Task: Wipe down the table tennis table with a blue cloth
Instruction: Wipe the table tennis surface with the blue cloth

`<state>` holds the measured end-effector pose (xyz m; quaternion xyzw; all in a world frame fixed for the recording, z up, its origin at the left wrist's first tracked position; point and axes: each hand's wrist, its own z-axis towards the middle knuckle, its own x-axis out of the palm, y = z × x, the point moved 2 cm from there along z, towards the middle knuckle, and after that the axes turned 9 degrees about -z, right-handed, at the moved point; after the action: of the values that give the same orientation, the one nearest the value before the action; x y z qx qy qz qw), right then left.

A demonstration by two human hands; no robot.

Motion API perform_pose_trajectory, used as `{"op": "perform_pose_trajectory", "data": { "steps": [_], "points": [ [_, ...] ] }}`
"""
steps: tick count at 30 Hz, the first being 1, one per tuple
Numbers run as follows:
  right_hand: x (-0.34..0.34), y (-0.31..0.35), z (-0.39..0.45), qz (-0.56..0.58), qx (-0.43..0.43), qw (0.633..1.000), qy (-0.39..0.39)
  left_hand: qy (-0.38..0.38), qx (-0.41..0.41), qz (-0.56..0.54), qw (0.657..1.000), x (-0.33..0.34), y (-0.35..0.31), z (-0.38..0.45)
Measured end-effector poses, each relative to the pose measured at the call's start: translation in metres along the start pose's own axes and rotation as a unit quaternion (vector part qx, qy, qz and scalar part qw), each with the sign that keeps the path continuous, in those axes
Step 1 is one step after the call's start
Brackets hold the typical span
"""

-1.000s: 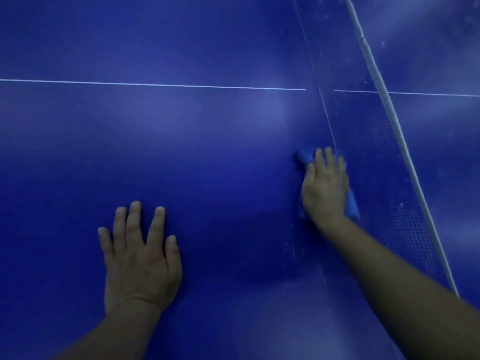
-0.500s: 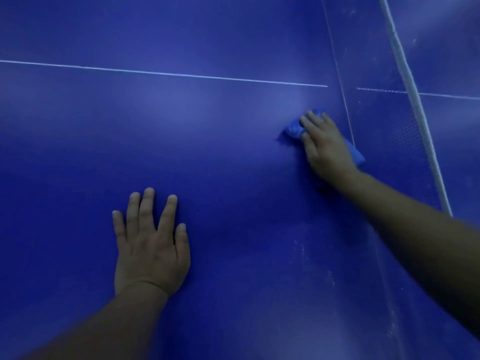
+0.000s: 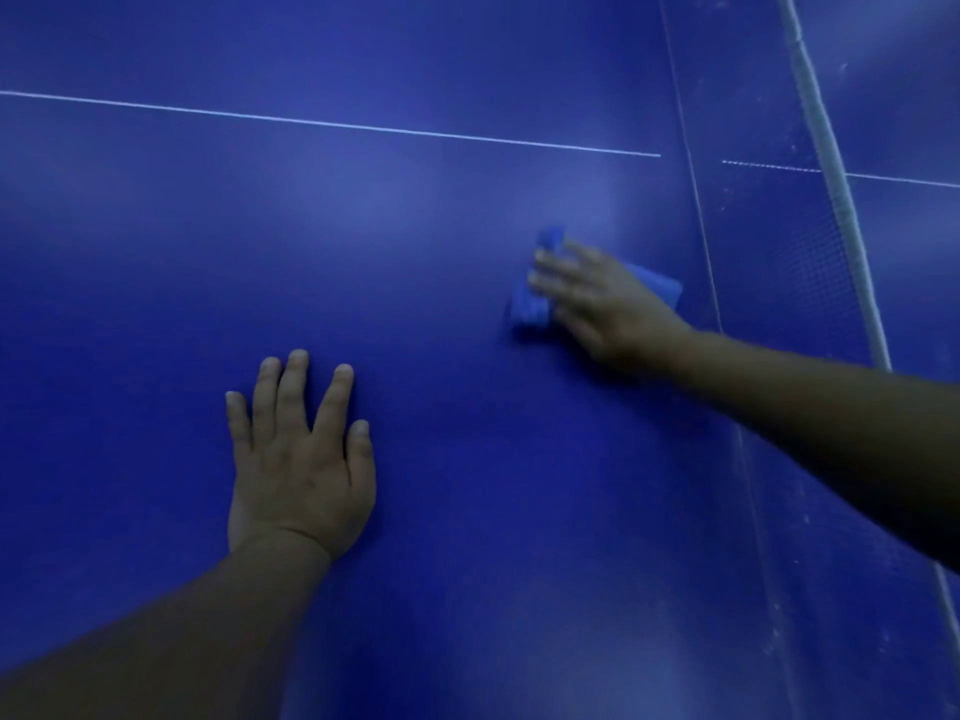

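Head view (close) down onto table (image 3: 415,210).

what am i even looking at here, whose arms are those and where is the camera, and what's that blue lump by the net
There is no machine here. A person wears a camera on the head, so you look forward and down along their own two bare arms. The big dark blue surface is a table tennis table, with a thin white line painted across it and the net running along the right side, topped by a white band.

The left hand lies flat on the table with fingers spread, holding nothing.

The blue lump is a blue cloth. The right hand lies on top of it, pressing it to the table just left of the net. That hand looks blurred, so the exact lie of its fingers is hard to tell.
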<state>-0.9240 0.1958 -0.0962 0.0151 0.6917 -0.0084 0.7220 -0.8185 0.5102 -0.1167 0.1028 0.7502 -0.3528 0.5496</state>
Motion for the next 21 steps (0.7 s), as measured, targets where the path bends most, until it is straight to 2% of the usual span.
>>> {"op": "perform_pose_trajectory", "data": {
  "steps": [2,3,5,8,12,14,16,18,19,21],
  "points": [
    [0.002,-0.003,0.016,-0.003,0.098,0.995,-0.022,-0.005,0.001,-0.002,1.0,0.0,0.0,0.0],
    [0.005,0.009,0.003,-0.005,0.103,0.994,-0.03,-0.004,0.001,-0.002,1.0,0.001,0.001,0.0],
    [0.01,0.052,-0.049,0.009,0.028,0.999,-0.018,-0.001,0.001,-0.001,1.0,0.001,0.002,0.0],
    [0.012,0.115,-0.137,0.025,-0.165,0.981,0.102,-0.002,0.0,-0.001,1.0,0.002,0.003,0.0],
    [0.002,0.088,-0.126,-0.032,-0.296,0.948,0.116,-0.009,0.001,0.001,1.0,0.004,0.004,-0.001],
    [0.002,0.072,-0.085,-0.036,-0.241,0.966,0.086,-0.013,0.003,0.0,1.0,0.004,0.004,0.0],
    [0.001,0.06,-0.04,-0.004,-0.085,0.996,0.029,-0.013,0.007,-0.002,1.0,0.004,0.005,-0.001],
    [0.0,0.057,-0.01,0.014,0.038,0.999,0.012,-0.019,0.009,-0.01,1.0,0.005,0.006,-0.001],
    [0.0,0.061,-0.008,0.012,0.054,0.998,0.005,-0.022,0.012,-0.013,1.0,0.005,0.006,-0.001],
    [0.003,0.084,-0.042,0.015,0.018,1.0,-0.012,-0.019,0.02,-0.015,1.0,0.005,0.006,-0.002]
  ]
}}
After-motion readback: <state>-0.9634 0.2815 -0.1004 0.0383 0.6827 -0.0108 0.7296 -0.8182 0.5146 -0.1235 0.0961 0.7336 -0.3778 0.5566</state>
